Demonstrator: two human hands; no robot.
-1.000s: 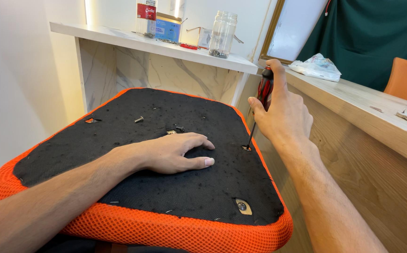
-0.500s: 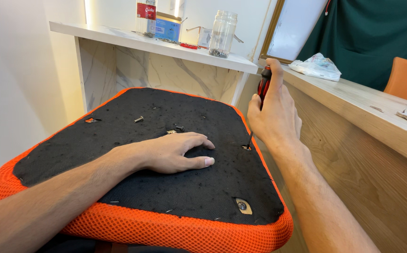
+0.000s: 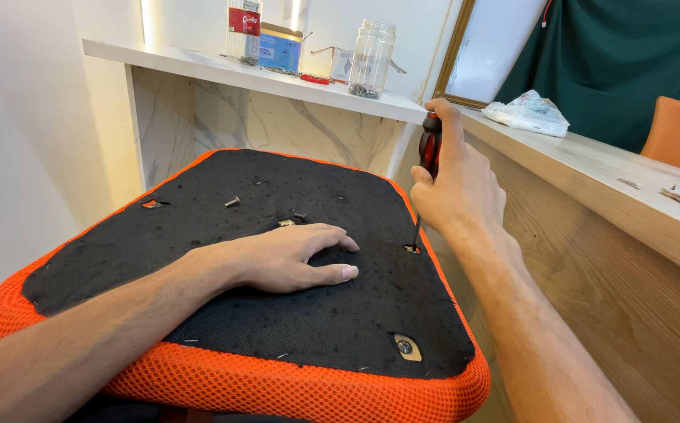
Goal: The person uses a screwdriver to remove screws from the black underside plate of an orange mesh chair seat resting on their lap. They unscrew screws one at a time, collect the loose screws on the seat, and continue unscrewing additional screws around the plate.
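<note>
Two hands on job: our left hand [image 3: 289, 258] lies flat on seat cushion [image 3: 222, 313], fingers spread, pinning black underside. Right hand [image 3: 457, 188] has regripped since 1 s ago, fingers now wrapped tight round screwdriver [image 3: 429, 153] handle, tip seated in screw hole [image 3: 412, 249] at right edge. Means we're mid-turn on that screw. Loose bolt [image 3: 232, 202] lies nearby on fabric.

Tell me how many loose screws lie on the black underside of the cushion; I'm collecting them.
2 clearly show: one screw near the far left, one dark screw just beyond the left hand. More may hide under that hand; small specks elsewhere are too tiny to identify.
</note>
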